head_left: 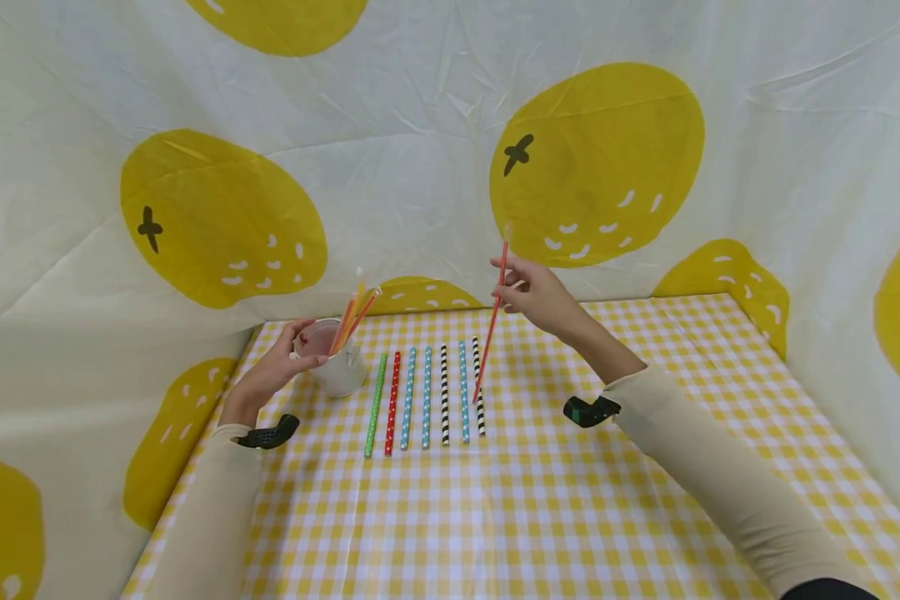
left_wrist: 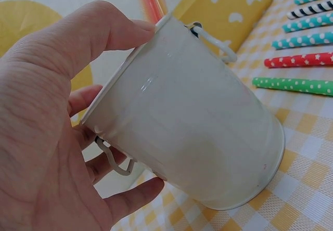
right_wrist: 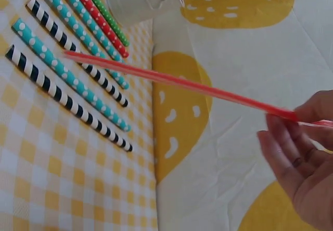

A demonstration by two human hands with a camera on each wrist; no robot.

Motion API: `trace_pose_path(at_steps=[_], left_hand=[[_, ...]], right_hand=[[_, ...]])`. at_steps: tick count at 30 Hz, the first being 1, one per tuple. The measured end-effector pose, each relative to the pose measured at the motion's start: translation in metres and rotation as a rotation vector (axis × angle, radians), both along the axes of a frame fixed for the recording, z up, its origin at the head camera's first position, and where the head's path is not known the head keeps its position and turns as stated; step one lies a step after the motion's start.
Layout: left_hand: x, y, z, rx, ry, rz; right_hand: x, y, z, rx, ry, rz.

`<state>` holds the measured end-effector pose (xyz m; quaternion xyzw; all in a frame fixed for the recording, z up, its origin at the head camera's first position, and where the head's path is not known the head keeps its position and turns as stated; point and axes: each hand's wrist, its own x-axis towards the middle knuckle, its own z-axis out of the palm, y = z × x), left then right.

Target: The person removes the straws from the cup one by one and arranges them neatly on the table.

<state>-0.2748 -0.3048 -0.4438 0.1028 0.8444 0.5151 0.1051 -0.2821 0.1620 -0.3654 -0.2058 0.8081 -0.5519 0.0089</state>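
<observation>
My left hand (head_left: 273, 371) grips a white metal bucket (head_left: 339, 377) by its rim, thumb over the edge and fingers around the side. The bucket leans, and several orange and yellow straws (head_left: 347, 323) in clear wrapping stick out of it. Above the table, my right hand (head_left: 543, 298) pinches a slim red straw (right_wrist: 182, 82) between thumb and fingers near its upper end. This straw slants down, its lower end overlapping the row's rightmost black-and-white striped straw (head_left: 482, 421) in the head view. Both hands' fingertips show in the wrist views.
Left of that striped straw lie others side by side: green dotted (head_left: 375, 408), red starred (head_left: 392, 408), several blue dotted (head_left: 426, 400) and another black-and-white striped one (head_left: 445, 396). Beneath is a yellow checked tablecloth (head_left: 570, 517). A lemon-print curtain (head_left: 420, 183) hangs behind the table.
</observation>
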Motion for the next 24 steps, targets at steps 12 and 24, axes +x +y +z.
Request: trace_pose_path(at_steps=[12,24], left_hand=[[0.001,-0.001,0.002,-0.008,-0.005,-0.011],[0.001,-0.001,0.001,-0.019,0.002,-0.014]], right_hand=[[-0.007,0.051,-0.019,0.165,-0.189,0.004],[-0.017,0.096,-0.056,0.285,-0.327,-0.006]])
